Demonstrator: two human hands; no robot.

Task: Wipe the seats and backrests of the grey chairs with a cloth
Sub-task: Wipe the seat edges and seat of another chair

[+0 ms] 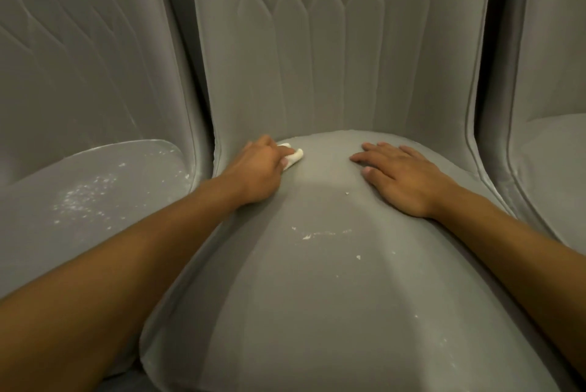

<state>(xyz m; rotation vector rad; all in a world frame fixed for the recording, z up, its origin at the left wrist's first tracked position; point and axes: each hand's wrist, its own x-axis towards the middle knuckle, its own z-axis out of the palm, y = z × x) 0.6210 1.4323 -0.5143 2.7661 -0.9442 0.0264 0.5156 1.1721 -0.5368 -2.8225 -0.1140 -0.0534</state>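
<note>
A grey padded chair fills the middle of the view, its seat (317,280) bulging toward me and its quilted backrest (333,52) rising behind. My left hand (257,169) grips a small bunched white cloth (293,155) against the back left corner of the seat, where it meets the backrest. My right hand (402,176) lies flat on the seat's right rear part, fingers straight and spread, holding nothing. White crumbs and smears (317,234) dot the middle and right front of this seat.
A second grey chair (95,195) stands close on the left, its seat sprinkled with white specks. A third grey chair (555,144) stands at the right edge. Narrow dark gaps separate the chairs.
</note>
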